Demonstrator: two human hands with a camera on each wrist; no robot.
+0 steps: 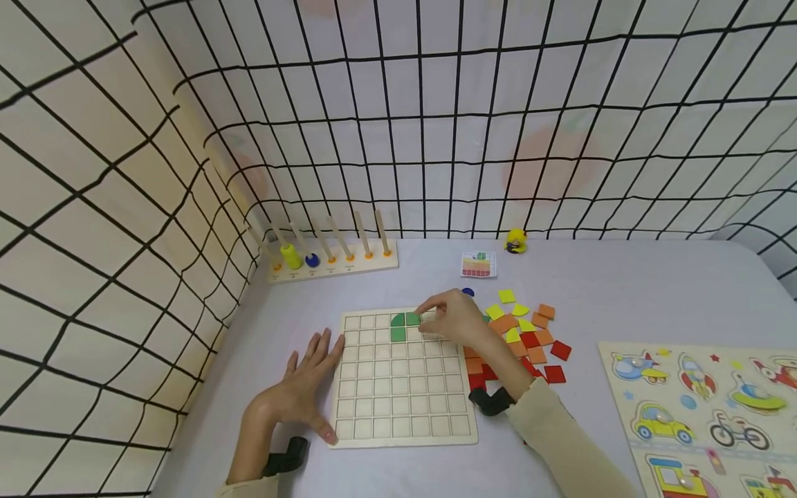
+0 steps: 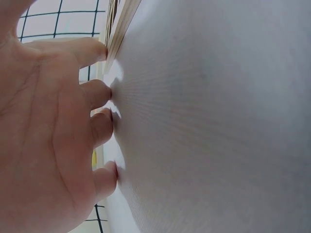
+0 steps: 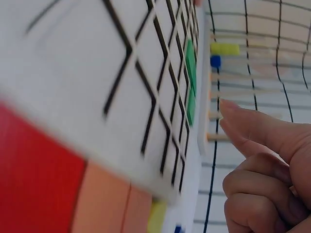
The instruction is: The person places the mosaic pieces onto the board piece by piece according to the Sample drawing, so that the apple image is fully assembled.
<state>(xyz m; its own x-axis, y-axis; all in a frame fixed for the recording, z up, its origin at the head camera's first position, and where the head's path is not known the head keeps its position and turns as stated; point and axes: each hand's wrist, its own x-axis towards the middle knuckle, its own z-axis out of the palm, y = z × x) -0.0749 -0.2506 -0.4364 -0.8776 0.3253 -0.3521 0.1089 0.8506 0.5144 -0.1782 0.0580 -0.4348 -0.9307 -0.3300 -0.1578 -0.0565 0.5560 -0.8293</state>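
A pale square grid board (image 1: pixel 405 443) lies on the table, with green pieces in its upper rows. These are a rounded-corner green tile (image 1: pixel 398 320), a square green tile (image 1: pixel 414 319) beside it and another green square (image 1: pixel 398 335) below. My left hand (image 1: pixel 295 394) rests at the board's left side, fingers spread, thumb at the lower left corner. In the left wrist view, its fingertips (image 2: pixel 102 127) touch the tabletop. My right hand (image 1: pixel 457 319) is over the board's upper right, index fingertip right at the green square. Nothing shows between its thumb and index finger (image 3: pixel 252 119).
Loose red, orange and yellow tiles (image 1: pixel 537 354) lie right of the board. Behind stand a peg rack (image 1: pixel 373 263), a small picture card (image 1: pixel 479 265) and a yellow duck (image 1: pixel 515 241). A vehicle puzzle board (image 1: pixel 679 387) lies at right. Black netting (image 1: pixel 420 114) encloses the table.
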